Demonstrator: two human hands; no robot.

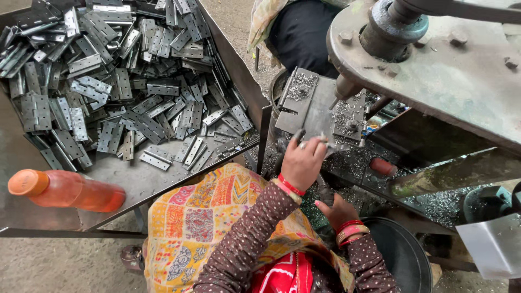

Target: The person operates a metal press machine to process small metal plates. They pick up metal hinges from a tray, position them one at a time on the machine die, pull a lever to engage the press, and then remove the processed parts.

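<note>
Care matters: our left hand (302,163) grips a small metal piece (324,142) on the press plate (312,103); right hand (335,209), state unclear, waits lower down.

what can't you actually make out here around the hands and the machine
Head view only:
- Left hand: fingers reach onto the grey steel press bed; the piece under them is too small to tell.
- Right hand: its grip is hidden below the left forearm.
- Round black tub: cut off by the bottom edge.
- Person behind the machine: hidden by the grey-green machine head.
</note>
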